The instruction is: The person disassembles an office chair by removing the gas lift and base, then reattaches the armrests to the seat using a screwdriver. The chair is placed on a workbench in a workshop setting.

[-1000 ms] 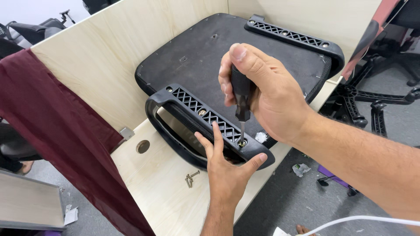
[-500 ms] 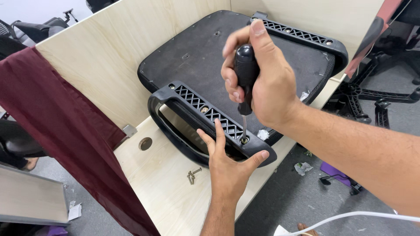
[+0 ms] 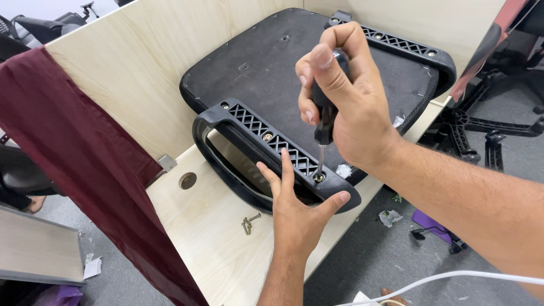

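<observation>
An upturned black chair seat (image 3: 266, 62) lies on a light wooden desk (image 3: 221, 249). A black armrest (image 3: 266, 141) with a lattice bracket is bolted along its near side, and a second armrest (image 3: 408, 45) runs along the far side. My right hand (image 3: 345, 107) grips a black-handled screwdriver (image 3: 323, 122) held upright, its tip in a screw (image 3: 319, 178) at the near armrest's right end. My left hand (image 3: 297, 212) presses flat on that armrest just below the screw, thumb spread along its edge.
Loose screws (image 3: 248, 222) lie on the desk left of my left wrist, near a round cable hole (image 3: 187, 181). A maroon cloth (image 3: 79, 170) hangs over the desk's wooden partition. A black chair base (image 3: 476, 136) stands on the grey floor at right; a white cable (image 3: 453, 277) crosses below.
My right hand has shifted its grip around the screwdriver handle, turning it while the tip stays in the same screw. My left hand stays pressed on the armrest.
</observation>
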